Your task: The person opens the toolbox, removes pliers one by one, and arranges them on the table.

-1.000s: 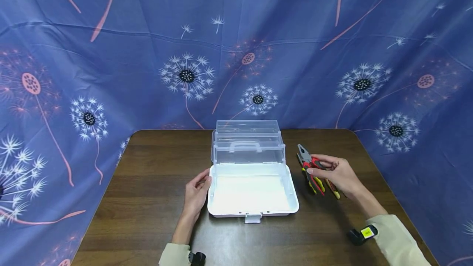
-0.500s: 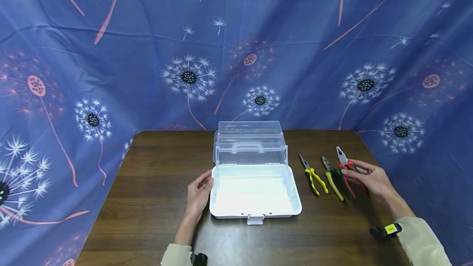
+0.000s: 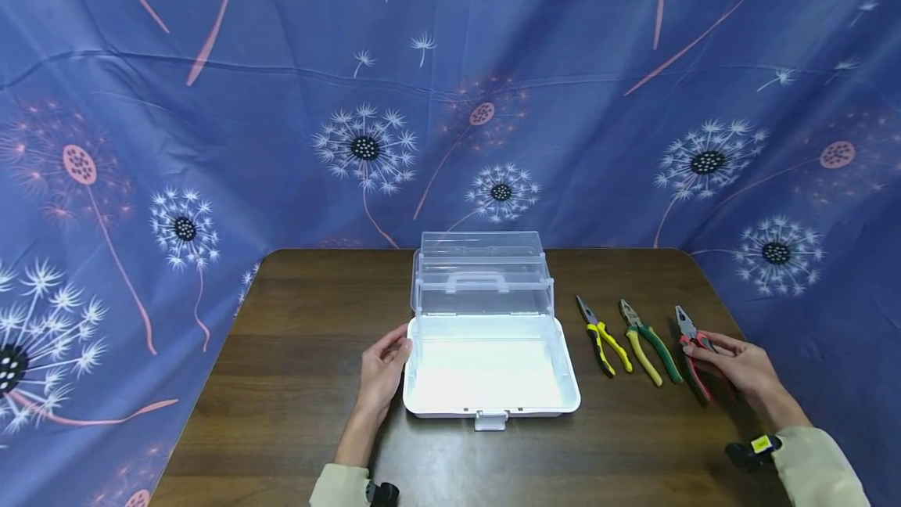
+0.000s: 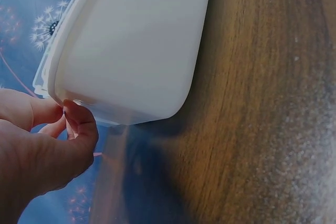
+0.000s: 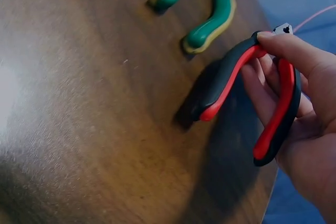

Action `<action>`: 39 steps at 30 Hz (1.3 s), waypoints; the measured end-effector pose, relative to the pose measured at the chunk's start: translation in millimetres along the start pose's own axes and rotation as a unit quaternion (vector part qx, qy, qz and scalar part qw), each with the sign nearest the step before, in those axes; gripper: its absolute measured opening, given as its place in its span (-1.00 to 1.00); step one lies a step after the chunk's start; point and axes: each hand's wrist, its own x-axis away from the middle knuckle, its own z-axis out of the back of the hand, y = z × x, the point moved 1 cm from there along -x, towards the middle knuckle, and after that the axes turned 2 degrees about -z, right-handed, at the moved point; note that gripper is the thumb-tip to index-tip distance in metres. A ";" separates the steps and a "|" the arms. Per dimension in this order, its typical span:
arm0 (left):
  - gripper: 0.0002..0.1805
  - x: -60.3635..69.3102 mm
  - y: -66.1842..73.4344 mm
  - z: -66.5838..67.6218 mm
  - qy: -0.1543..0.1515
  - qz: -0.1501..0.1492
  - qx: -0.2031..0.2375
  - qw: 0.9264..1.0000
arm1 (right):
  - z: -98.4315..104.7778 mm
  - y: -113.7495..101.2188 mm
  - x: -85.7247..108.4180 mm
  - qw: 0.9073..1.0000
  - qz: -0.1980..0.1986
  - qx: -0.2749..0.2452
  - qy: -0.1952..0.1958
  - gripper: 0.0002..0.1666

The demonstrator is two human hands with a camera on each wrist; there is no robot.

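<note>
An open white plastic box (image 3: 493,414) sits mid-table, its clear lid (image 3: 486,300) raised at the back. My left hand (image 3: 383,370) pinches the box's left rim between thumb and fingers; the left wrist view shows the grip against the white side wall (image 4: 136,40). At the right, my right hand (image 3: 746,374) grips red-and-black combination pliers (image 5: 226,82) near the pivot, handles spread. Their shadow falls on the table in the right wrist view. To their left lie green-and-yellow pliers (image 3: 658,349) and yellow-and-black long-nose pliers (image 3: 598,349), both with handles apart.
The brown wooden table (image 3: 296,335) ends in rounded corners at the back. A blue dandelion-patterned cloth (image 3: 281,139) hangs behind it and at both sides. The box's latch (image 3: 490,421) hangs at its front edge.
My right hand has carried the red-and-black pliers rightward, away from above the other two pliers, which now show fully. The left hand stays on the box rim. The head view shifted slightly.
</note>
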 end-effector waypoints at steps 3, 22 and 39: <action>-0.59 -0.5 0.4 0.5 -0.003 0.002 -0.001 1.000 | -4.7 6.1 -0.9 1.000 0.003 0.004 -0.007 -0.16; -0.61 -6.1 -1.4 5.1 0.005 0.003 0.001 1.000 | -30.7 7.3 4.9 0.958 0.090 0.249 0.113 -0.10; -0.67 -20.0 11.5 11.9 0.019 0.003 -0.017 1.000 | -41.9 -11.0 12.2 0.957 0.105 -0.205 0.176 -0.90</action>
